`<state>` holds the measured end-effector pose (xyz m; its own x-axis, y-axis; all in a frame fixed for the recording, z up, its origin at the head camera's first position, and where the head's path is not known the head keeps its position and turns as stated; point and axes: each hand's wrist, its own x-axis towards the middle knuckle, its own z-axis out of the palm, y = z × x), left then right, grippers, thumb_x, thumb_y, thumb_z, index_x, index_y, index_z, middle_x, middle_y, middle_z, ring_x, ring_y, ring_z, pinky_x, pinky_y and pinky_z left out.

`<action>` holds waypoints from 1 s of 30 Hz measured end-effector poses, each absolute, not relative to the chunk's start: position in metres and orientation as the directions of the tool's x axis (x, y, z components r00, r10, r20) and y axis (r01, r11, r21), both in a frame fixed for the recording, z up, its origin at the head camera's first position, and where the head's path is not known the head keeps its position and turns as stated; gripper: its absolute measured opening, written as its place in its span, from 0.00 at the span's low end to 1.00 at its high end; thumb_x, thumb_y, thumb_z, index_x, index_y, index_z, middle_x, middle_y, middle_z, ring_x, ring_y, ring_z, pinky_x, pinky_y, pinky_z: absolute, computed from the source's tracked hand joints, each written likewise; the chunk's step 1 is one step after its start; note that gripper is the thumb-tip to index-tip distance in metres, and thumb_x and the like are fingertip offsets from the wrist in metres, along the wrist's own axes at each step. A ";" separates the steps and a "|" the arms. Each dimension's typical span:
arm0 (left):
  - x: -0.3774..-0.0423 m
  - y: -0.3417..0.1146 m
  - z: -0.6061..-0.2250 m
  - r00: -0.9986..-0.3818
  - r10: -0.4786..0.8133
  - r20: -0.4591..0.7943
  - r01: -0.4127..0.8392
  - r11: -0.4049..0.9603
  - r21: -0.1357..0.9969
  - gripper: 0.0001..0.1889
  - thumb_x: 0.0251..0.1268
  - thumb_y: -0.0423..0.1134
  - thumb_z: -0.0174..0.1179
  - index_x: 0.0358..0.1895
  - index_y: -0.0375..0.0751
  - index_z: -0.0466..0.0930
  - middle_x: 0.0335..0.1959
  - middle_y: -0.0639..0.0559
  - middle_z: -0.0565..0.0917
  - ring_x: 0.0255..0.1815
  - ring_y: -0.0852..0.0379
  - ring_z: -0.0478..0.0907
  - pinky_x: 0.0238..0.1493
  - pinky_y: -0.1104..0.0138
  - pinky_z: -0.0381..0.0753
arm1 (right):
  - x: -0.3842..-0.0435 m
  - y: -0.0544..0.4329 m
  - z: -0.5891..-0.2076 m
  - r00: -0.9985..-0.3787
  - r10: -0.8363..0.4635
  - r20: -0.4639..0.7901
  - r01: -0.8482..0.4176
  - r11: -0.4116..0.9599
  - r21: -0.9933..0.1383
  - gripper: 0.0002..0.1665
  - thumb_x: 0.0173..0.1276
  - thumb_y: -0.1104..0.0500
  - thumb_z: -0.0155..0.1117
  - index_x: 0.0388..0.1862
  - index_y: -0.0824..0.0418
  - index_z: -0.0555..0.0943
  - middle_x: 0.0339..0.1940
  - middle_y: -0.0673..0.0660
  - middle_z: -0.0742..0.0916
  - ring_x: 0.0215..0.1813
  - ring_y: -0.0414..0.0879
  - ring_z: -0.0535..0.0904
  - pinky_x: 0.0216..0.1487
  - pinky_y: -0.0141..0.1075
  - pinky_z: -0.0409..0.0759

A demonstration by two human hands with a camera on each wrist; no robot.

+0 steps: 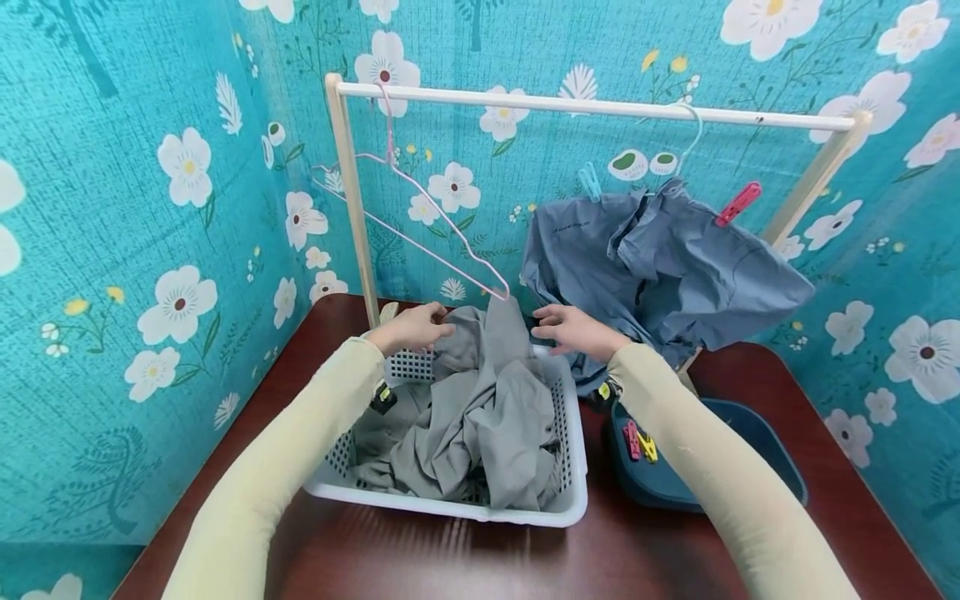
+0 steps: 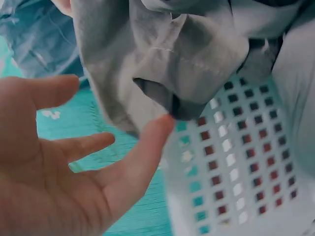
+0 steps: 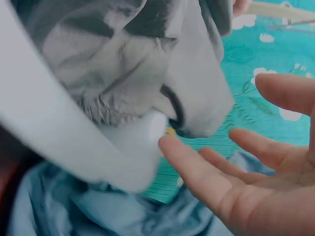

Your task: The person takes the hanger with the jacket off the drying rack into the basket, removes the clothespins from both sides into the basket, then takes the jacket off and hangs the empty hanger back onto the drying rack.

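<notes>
A grey garment [image 1: 480, 417] lies heaped in a white plastic laundry basket [image 1: 450, 507], its far end draped up over the rim at the back. My left hand [image 1: 412, 327] is held at the left of that end, fingers spread and loosely bent, with nothing in its grasp. One fingertip overlaps the grey cloth [image 2: 197, 54] in the left wrist view; contact cannot be told. On the other side, my right hand [image 1: 573, 331] is likewise spread and holds nothing. A pink hanger [image 1: 450, 218] hangs from the rail, its lower corner just above the cloth.
A wooden rack with a white rail [image 1: 585, 105] stands behind the basket. On its right hangs a blue garment [image 1: 667, 258] with a light blue clothespin [image 1: 590, 182] and a pink one [image 1: 738, 204]. A dark blue bin [image 1: 667, 496] with more clothespins stands under my right arm.
</notes>
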<state>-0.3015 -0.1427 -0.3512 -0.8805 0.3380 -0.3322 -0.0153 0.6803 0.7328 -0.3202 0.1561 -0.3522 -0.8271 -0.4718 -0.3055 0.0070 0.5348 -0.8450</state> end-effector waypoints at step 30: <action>-0.316 -0.116 -0.360 -0.893 0.372 -0.255 -0.076 0.432 0.899 0.35 0.68 0.51 0.56 0.73 0.47 0.53 0.67 0.45 0.64 0.60 0.49 0.68 0.57 0.55 0.69 | -0.302 0.123 -0.350 -0.741 -0.645 -0.185 -0.154 0.431 -0.889 0.35 0.70 0.62 0.58 0.74 0.57 0.59 0.72 0.59 0.63 0.67 0.56 0.66 0.61 0.45 0.68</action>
<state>-0.3160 -0.1164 -0.3599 -0.8926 0.3720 -0.2547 -0.0764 0.4320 0.8987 -0.3023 0.1232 -0.3504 -0.7414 -0.6452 -0.1846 -0.1538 0.4311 -0.8891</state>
